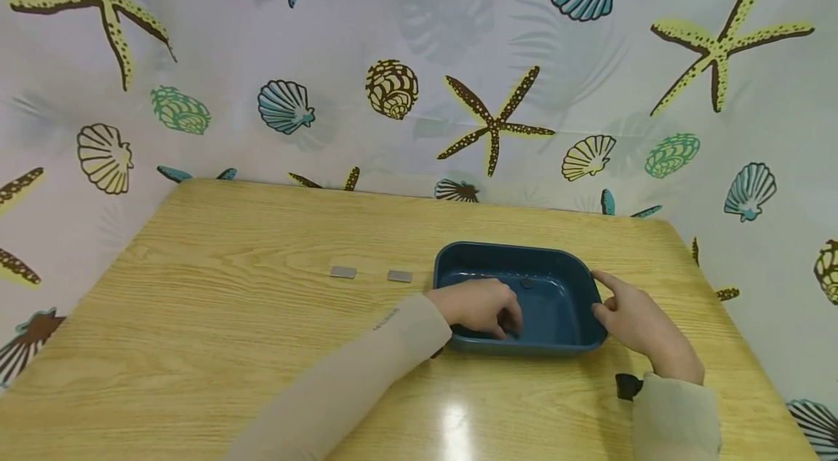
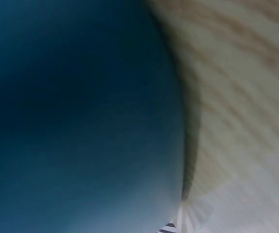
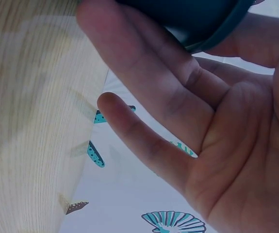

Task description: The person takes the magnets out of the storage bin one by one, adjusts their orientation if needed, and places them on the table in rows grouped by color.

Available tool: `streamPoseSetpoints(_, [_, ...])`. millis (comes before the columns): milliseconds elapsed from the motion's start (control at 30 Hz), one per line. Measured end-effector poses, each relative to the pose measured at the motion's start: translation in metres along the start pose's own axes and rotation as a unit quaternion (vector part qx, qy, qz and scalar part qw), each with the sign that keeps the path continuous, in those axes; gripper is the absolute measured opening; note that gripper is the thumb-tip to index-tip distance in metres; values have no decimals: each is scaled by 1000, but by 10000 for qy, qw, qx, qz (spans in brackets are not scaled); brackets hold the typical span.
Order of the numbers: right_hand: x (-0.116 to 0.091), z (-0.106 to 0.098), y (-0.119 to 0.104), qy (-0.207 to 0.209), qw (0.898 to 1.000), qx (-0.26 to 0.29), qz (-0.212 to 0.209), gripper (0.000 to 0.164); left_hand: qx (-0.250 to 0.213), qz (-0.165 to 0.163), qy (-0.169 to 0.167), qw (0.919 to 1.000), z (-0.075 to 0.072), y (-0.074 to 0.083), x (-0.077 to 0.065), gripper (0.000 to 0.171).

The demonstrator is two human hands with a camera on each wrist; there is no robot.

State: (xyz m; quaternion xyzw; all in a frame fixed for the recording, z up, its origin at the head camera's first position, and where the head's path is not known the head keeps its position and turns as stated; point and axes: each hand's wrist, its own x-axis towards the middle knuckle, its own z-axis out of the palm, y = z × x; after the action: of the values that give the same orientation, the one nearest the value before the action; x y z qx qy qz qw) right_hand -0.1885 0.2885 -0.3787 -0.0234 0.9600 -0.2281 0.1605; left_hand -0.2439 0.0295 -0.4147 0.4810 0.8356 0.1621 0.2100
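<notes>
A dark blue rectangular plastic tray with rounded corners sits on the wooden table. My left hand reaches over its left side, fingers bent down towards the tray's floor. Whether those fingertips pinch anything is hidden. The left wrist view is filled mostly by the blurred blue wall. At the tray's right end, my right hand grips the rim between thumb and fingers; the right wrist view shows its fingers along the outside wall. Inside the tray, near the back, lies a small dark round piece.
Two small grey flat rectangular pieces, one farther left and one nearer the tray, lie on the table. A white cloth printed with shells and starfish hangs behind and beside the table.
</notes>
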Motion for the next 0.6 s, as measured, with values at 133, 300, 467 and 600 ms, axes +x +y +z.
streamPoseSetpoints(133, [-1,0,-1,11,10000,-3,18,65,-140,70,29,9999,3,0,2,18])
streamPoseSetpoints(300, [-1,0,-2,23,10000,-6,43,65,-226,84,80,9997,5,0,3,17])
streamPoseSetpoints(467, [-1,0,-1,20,10000,-2,67,65,-176,-48,169,9997,7,-1,5,13])
streamPoseSetpoints(600, [-1,0,0,-1,10000,-16,72,65,-160,-215,215,9994,8,-1,6,9])
